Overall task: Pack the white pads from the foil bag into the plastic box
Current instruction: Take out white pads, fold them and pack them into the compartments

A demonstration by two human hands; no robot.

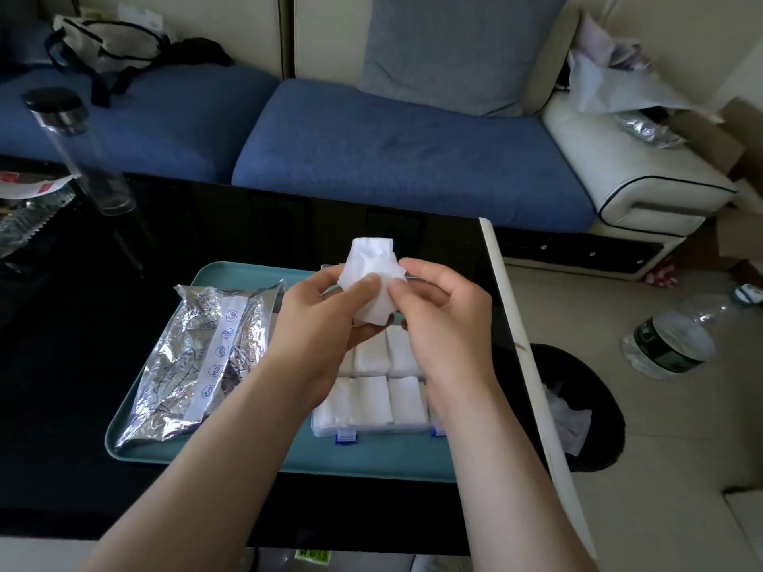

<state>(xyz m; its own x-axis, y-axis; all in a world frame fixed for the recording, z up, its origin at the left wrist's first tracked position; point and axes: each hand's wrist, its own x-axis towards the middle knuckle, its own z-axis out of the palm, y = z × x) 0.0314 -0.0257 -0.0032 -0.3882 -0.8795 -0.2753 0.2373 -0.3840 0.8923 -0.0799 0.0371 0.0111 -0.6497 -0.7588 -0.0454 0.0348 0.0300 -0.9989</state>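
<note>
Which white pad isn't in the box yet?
The crumpled pad held up between the left hand and right hand; the other pads lie flat in rows inside the plastic box.

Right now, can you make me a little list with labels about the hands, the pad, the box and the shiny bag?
left hand: grips the white pad
right hand: pinches the same pad
white pad: crumpled, held up above the plastic box
plastic box: on the teal tray, with rows of packed pads inside
foil bag: lying on the tray, left of the box
</note>
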